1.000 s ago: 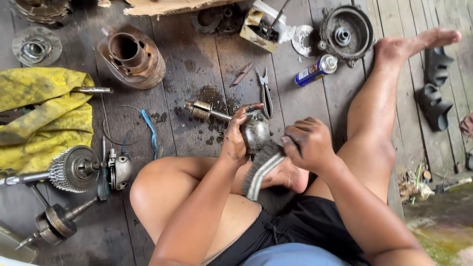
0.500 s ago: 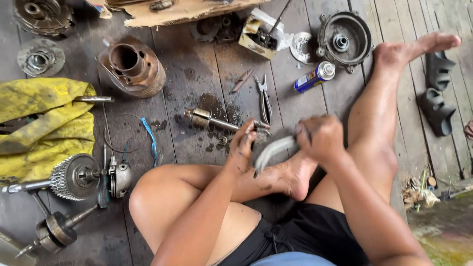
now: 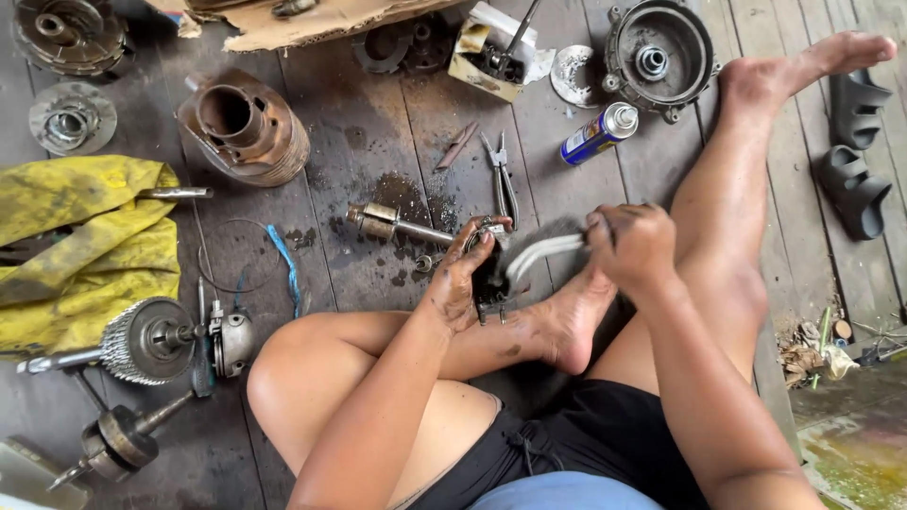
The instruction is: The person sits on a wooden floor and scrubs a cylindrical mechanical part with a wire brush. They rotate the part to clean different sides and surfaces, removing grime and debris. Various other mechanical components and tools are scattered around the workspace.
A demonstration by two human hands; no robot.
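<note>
since a moment ago the right hand (image 3: 631, 247) has pulled away to the right, and the pale curved piece (image 3: 540, 255) it grips now looks blurred. its fingers are closed tight around this piece. the left hand (image 3: 463, 276) presses a small dark greasy part (image 3: 488, 280) down on the wooden floor (image 3: 378, 142), fingers curled on it, just beside the person's foot (image 3: 567, 321). pliers (image 3: 503, 179) and a metal shaft (image 3: 397, 225) lie near, a spray can (image 3: 599, 134) further.
</note>
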